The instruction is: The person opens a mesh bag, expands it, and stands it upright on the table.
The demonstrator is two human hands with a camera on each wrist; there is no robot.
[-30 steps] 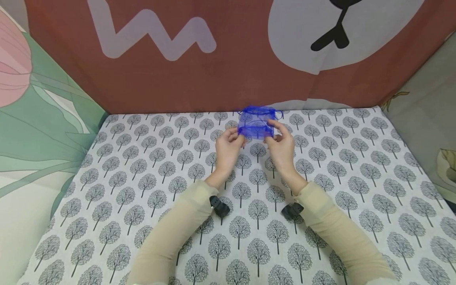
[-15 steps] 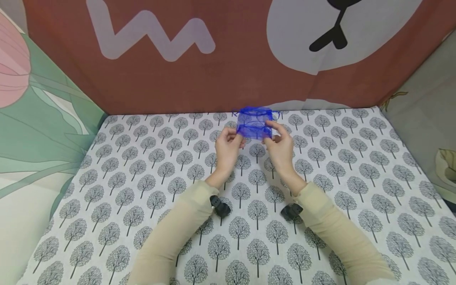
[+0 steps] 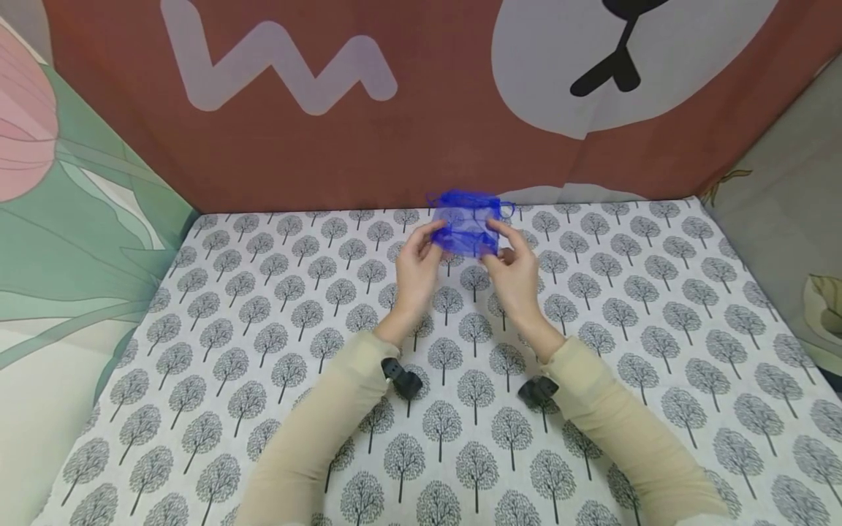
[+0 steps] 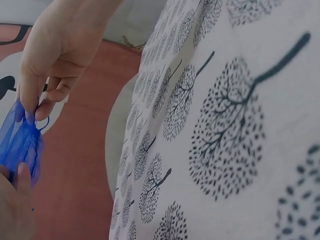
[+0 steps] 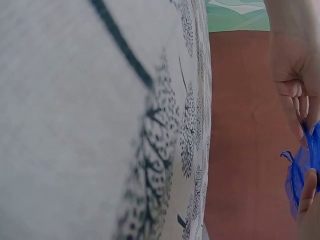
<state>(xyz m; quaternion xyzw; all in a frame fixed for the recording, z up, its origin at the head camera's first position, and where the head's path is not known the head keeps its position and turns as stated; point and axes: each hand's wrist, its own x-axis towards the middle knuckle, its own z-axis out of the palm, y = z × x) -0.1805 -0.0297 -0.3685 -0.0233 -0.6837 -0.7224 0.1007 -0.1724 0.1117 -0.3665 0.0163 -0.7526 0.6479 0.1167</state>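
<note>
A sheer blue drawstring pouch (image 3: 465, 217) is held up between both hands near the far edge of the table, its thin cords looping out at the top corners. My left hand (image 3: 417, 270) pinches its left side, thumb low and index finger higher up. On the opposite side, my right hand (image 3: 517, 276) pinches the lower right corner, with its index finger spread over the fabric. In the left wrist view the pouch (image 4: 20, 142) looks gathered between the fingertips of the two hands. The right wrist view catches the pouch (image 5: 298, 175) at its right edge.
A white cloth with a tree print (image 3: 447, 354) covers the table. Behind it rises a reddish-brown backdrop (image 3: 329, 161) with pale shapes, and patterned hangings stand at both sides. A small black device (image 3: 403, 378) sits at each wrist.
My left index finger has come up and reached further over the pouch's left side. The pouch has shifted slightly left, and my right hand has moved a little left with it.
</note>
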